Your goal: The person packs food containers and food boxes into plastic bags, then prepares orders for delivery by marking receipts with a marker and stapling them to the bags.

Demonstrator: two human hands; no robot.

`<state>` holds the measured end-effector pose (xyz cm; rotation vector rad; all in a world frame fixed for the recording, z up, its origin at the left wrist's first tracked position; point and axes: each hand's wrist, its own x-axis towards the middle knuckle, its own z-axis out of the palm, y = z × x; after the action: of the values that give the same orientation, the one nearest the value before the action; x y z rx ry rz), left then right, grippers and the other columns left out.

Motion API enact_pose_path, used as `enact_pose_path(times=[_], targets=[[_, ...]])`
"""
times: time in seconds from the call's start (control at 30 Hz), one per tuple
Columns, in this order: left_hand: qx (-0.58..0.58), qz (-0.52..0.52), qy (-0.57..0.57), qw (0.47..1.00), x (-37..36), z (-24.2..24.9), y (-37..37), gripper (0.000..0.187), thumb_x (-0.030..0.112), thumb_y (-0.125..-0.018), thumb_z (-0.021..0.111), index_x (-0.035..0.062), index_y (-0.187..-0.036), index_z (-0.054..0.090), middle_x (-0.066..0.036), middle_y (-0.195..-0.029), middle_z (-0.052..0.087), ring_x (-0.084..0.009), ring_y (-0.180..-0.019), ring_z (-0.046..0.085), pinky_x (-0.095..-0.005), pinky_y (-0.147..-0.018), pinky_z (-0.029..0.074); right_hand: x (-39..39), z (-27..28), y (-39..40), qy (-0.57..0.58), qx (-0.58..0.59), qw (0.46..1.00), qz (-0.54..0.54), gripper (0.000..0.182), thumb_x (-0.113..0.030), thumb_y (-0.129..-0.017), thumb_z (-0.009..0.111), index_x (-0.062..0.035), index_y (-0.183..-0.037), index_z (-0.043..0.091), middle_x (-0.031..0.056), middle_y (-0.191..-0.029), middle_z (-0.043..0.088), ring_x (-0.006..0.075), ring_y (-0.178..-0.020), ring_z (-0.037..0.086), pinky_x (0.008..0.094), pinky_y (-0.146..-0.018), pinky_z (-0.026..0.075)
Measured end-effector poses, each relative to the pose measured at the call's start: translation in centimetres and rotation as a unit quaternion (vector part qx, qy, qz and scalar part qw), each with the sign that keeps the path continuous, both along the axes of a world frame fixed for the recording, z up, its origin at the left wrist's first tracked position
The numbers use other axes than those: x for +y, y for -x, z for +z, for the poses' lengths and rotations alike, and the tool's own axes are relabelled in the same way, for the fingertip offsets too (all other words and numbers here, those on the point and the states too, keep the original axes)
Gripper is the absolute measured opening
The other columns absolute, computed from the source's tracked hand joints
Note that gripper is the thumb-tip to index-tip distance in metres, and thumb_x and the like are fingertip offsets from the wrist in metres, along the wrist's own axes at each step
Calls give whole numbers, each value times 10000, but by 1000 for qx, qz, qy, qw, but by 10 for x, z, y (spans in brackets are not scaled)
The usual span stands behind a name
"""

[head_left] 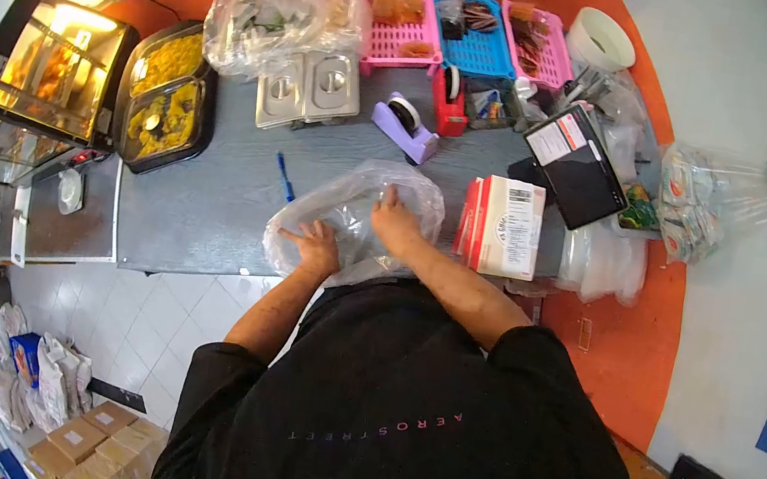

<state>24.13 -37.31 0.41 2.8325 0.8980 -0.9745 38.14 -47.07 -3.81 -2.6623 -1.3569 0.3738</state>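
1. Plastic bag (338,207) lies at the bench's (193,228) near edge, slanting far-right.
2. My left hand (318,250) touches its left part, fingers spread.
3. My right hand (396,226) is nearer its far-right end, fingers bunched; grip unclear.

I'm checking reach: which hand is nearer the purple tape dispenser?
Right. The right hand is in front of the purple tape dispenser; the left hand is farther back and left.
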Motion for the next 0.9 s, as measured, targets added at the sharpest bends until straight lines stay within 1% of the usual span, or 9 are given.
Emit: enact_pose_path(times=[0.1, 0.23, 0.27, 0.37, 0.43, 0.6, 0.7, 0.8, 0.9], targets=[[-64, -19, 27, 997, 1, -13, -5, 428, 258, -867, 561, 111, -1268, 528, -115, -1297, 520, -377, -1228, 470, -737, -994, 232, -35, 123, -9, -83, 203, 974, 56, 317, -82, -780, 672, -31, -1082, 592, 210, -1168, 567, 374, -928, 629, 417, -838, 495], [-338, -70, 265, 901, -37, 60, -61, 373, 313, -929, 517, 60, -1196, 578, -144, -1165, 622, -320, -1058, 603, -443, -948, 442, -120, 203, -69, -498, -23, 850, -172, 150, -86, -844, 633, -2, -965, 610, 160, -1037, 610, 301, -988, 596, 361, -886, 453], [-377, -90, 347, 854, -53, 65, -78, 423, 350, -947, 503, 50, -1239, 560, -162, -1212, 602, -332, -1056, 600, -442, -946, 437, -156, 186, -99, -466, -90, 854, -213, 140, -81, -881, 602, 9, -988, 596, 137, -1047, 608, 256, -986, 593, 347, -894, 443], [-318, 191, 697, 613, -121, 10, -137, 551, 476, -984, 380, 54, -1334, 438, -146, -1139, 624, -237, -1115, 570, -367, -909, 471, -236, 79, -154, -427, 227, 760, -434, 475, -418, -967, 465, 9, -1131, 593, 131, -1159, 610, 230, -1039, 568, 340, -907, 423], [-243, 331, 777, 477, -150, -16, -170, 651, 539, -979, 339, 100, -1456, 276, -138, -1266, 557, -210, -1177, 529, -354, -948, 458, -234, 85, -137, -367, 580, 547, -479, 654, -579, -949, 363, -29, -1251, 547, 124, -1207, 595, 234, -1083, 576, 348, -928, 448], [-342, 370, 796, 336, -169, -69, -212, 701, 575, -967, 329, 126, -1489, 200, -102, -1363, 482, -184, -1205, 506, -349, -977, 449, -235, 19, -119, -430, 650, 484, -398, 763, -672, -915, 301, -57, -1332, 476, 113, -1239, 580, 256, -1125, 574, 384, -949, 481], [-291, 309, 837, 346, -142, 33, -202, 737, 643, -944, 272, 105, -1443, 342, -101, -1376, 484, -210, -1195, 522, -355, -1011, 427, -207, 103, -99, -434, 665, 464, -393, 794, -696, -910, 260, -66, -1361, 437, 118, -1265, 560, 260, -1137, 572, 387, -942, 490], [-239, 222, 809, 489, -92, 134, -172, 733, 627, -950, 287, 76, -1426, 374, -129, -1366, 493, -210, -1156, 556, -328, -986, 448, -180, 159, -65, -493, 647, 459, -357, 715, -645, -940, 253, -95, -1367, 420, 73, -1273, 562, 231, -1111, 588, 388, -934, 495], [-225, 237, 797, 507, -37, 161, -136, 653, 565, -980, 300, 70, -1381, 443, -111, -1283, 559, -164, -1087, 584, -295, -933, 478, -133, 201, -15, -472, 676, 455, -337, 723, -649, -940, 242, -103, -1392, 381, 77, -1351, 495, 225, -1213, 513, 408, -1011, 424]])
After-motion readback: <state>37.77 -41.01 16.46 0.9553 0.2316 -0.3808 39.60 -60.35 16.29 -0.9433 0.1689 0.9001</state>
